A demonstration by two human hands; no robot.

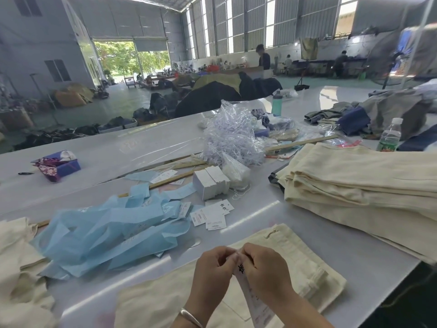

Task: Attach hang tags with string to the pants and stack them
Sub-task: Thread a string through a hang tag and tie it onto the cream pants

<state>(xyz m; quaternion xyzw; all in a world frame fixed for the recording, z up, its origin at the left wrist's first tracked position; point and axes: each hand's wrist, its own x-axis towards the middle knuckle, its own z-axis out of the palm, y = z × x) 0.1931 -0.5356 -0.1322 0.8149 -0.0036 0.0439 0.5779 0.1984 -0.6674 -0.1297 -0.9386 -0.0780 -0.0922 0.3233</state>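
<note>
Both hands meet just above the cream pants (295,263) spread on the table (142,147): the left hand (212,268) and right hand (264,268) each pinch the top of one white hang tag (254,301). The string itself is too fine to see. Threading should go better with the tag held taut. Beyond the pants lie roughly five loose tags (210,215), one block of boxed tags (210,183), and, to the right, one stack of finished pants (361,183).
</note>
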